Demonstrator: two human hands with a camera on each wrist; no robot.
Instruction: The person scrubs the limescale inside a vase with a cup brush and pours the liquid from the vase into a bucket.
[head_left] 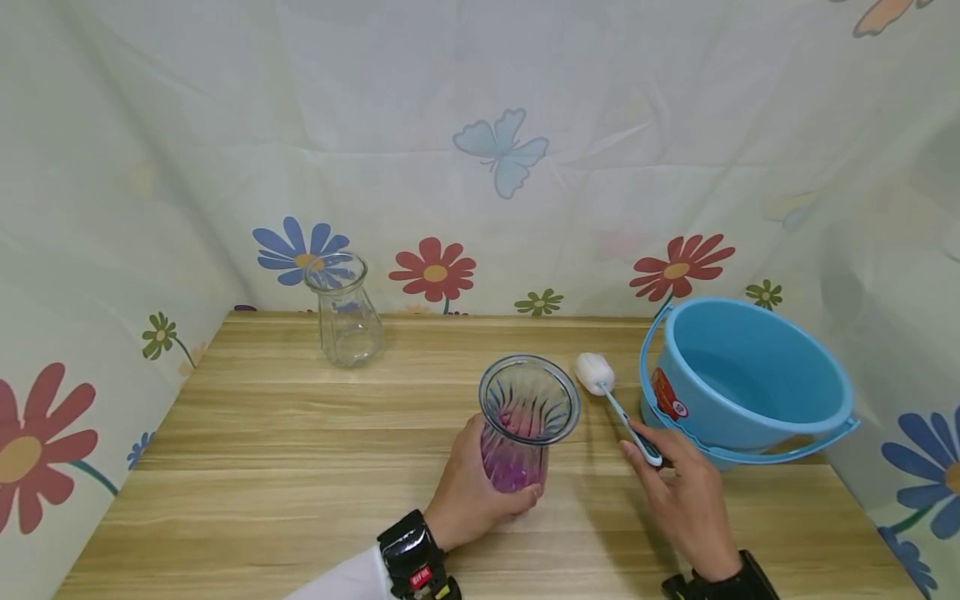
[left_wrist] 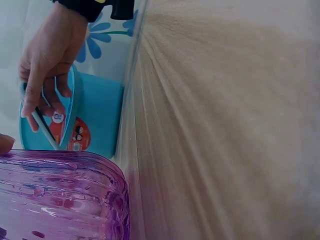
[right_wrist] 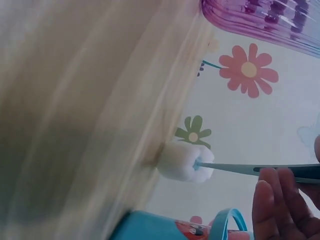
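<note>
My left hand [head_left: 483, 492] grips a ribbed glass vase [head_left: 517, 450], tinted purple at the base and bluish at the rim, holding it near the middle of the table with its mouth tilted up toward me. In my right hand [head_left: 686, 492] is the handle of a sponge bottle brush [head_left: 628, 429], pinched between thumb and fingers. Its white sponge head [right_wrist: 182, 161] points away from me, to the right of the vase and apart from it. The left wrist view shows the vase's purple base [left_wrist: 75, 195] close up, with the right hand [left_wrist: 50, 65] beyond it.
A light blue bucket [head_left: 678, 379] with its handle lowered stands at the right, just beyond my right hand. A clear glass vase [head_left: 348, 329] stands at the back left of the wooden table [head_left: 262, 467]. Flower-printed cloth [head_left: 420, 167] surrounds the table.
</note>
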